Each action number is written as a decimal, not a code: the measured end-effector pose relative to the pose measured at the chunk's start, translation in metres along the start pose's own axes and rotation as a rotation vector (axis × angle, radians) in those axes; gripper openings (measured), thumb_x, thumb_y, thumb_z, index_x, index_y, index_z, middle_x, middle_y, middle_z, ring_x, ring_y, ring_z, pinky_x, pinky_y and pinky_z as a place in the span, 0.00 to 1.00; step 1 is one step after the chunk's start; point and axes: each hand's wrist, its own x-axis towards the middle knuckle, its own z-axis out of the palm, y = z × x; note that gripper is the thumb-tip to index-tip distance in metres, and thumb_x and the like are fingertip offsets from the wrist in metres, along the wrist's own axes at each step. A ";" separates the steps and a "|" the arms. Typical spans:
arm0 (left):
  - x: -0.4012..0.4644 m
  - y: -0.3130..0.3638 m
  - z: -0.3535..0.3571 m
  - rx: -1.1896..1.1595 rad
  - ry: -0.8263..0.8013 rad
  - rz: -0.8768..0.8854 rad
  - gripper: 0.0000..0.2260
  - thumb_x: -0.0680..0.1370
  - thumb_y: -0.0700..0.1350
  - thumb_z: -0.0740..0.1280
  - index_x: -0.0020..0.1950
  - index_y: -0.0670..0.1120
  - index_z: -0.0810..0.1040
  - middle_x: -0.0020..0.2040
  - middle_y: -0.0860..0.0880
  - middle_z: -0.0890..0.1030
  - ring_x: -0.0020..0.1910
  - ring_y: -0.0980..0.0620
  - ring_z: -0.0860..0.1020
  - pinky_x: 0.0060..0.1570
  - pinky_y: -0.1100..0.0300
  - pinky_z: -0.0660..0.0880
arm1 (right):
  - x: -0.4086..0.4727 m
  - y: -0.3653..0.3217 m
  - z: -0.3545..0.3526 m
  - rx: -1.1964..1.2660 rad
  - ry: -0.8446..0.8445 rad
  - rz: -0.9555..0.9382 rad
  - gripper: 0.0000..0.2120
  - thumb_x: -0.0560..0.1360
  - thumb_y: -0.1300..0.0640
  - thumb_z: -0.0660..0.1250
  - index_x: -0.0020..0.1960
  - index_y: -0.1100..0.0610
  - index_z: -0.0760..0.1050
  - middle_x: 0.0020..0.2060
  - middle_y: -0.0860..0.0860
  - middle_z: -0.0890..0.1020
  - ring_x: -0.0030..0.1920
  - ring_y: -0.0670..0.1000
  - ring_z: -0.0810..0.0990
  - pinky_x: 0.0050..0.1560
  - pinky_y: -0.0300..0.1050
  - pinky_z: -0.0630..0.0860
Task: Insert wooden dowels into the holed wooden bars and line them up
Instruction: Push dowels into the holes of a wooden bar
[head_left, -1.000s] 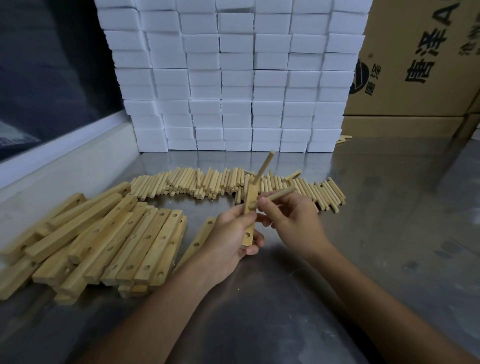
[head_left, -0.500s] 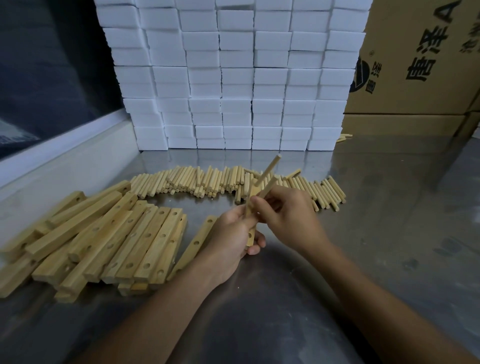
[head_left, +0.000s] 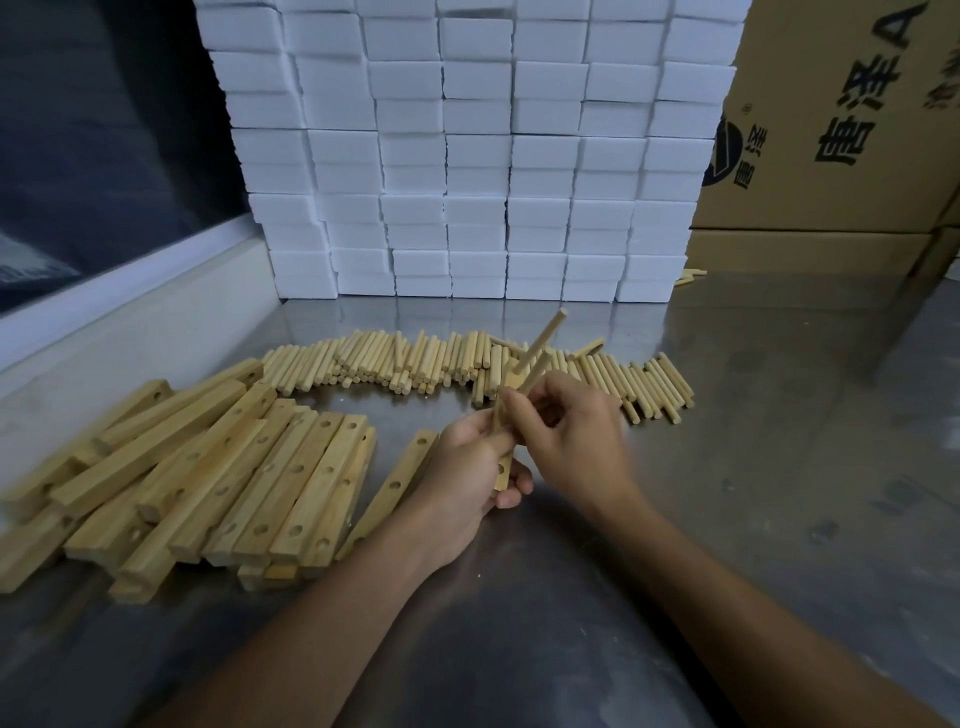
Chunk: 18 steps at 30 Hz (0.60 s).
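Note:
My left hand (head_left: 470, 467) grips a short holed wooden bar (head_left: 503, 470) held upright above the metal table. One dowel (head_left: 543, 338) sticks out of the bar's top hole, slanting up to the right. My right hand (head_left: 569, 431) pinches a second dowel (head_left: 535, 376) against the bar just below the first; my fingers hide whether its tip sits in a hole. A long row of loose dowels (head_left: 415, 358) lies behind my hands. A heap of holed bars (head_left: 208, 467) lies at the left, and a single bar (head_left: 400, 488) rests beside my left wrist.
A wall of stacked white foam blocks (head_left: 467, 156) stands at the back of the table (head_left: 727, 493). Cardboard boxes (head_left: 841, 119) fill the back right. A white ledge (head_left: 130, 322) runs along the left edge. A few stray dowels (head_left: 690, 276) lie by the boxes.
My right hand swung its dowel from lying across the bar to pointing along the first dowel and brought it in against the bar. The bar rose slightly.

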 end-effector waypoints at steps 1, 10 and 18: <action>0.000 0.001 0.000 -0.006 -0.002 0.001 0.09 0.83 0.37 0.59 0.57 0.41 0.78 0.34 0.49 0.81 0.25 0.51 0.74 0.19 0.63 0.64 | -0.001 0.001 -0.001 0.002 -0.007 -0.007 0.12 0.78 0.54 0.70 0.40 0.60 0.78 0.32 0.50 0.81 0.33 0.49 0.80 0.36 0.51 0.77; 0.003 0.003 -0.004 -0.172 -0.069 -0.052 0.15 0.85 0.48 0.56 0.62 0.46 0.80 0.54 0.43 0.85 0.47 0.47 0.85 0.42 0.51 0.82 | -0.007 0.000 -0.005 -0.006 -0.046 -0.032 0.07 0.82 0.58 0.61 0.49 0.56 0.77 0.37 0.46 0.80 0.39 0.45 0.78 0.40 0.43 0.74; 0.007 0.002 -0.018 -0.290 -0.098 -0.047 0.11 0.82 0.37 0.60 0.61 0.40 0.79 0.55 0.40 0.84 0.53 0.44 0.84 0.44 0.48 0.82 | 0.000 0.006 -0.019 0.117 -0.184 -0.018 0.09 0.78 0.54 0.69 0.47 0.59 0.83 0.36 0.50 0.84 0.37 0.50 0.84 0.38 0.54 0.82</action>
